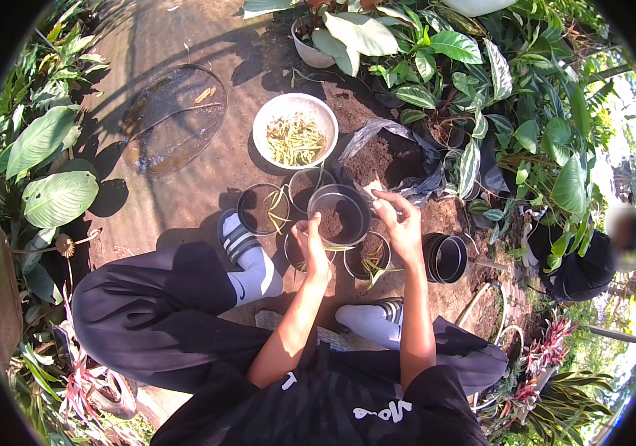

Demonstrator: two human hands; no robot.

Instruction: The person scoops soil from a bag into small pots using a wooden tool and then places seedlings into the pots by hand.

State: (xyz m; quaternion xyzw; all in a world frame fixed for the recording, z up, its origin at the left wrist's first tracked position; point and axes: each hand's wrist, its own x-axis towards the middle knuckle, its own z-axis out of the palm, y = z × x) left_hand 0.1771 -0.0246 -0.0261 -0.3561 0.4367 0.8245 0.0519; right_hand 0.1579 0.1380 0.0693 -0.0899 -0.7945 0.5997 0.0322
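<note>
My left hand (312, 242) grips the near left side of a black plastic plant pot (339, 214) with some brown soil in its bottom. At the pot's right, my right hand (397, 214) pinches a small pale object (374, 190), perhaps a scoop, at the edge of a dark plastic bag (362, 131) of potting soil (387, 159). Several potted cuttings stand around and partly below the held pot, among them one at the left (264, 209) and one nearer me (368, 256). Beyond them, a white bowl (259, 128) holds many green cut plant pieces (294, 139).
Stacked black pots (445, 258) lie to the right of my right forearm. Dense potted plants (463, 100) line the right side, and broad-leaved plants (53, 167) the left. A round puddle-like wet patch (175, 120) marks the ground. Another person (585, 267) is at the far right.
</note>
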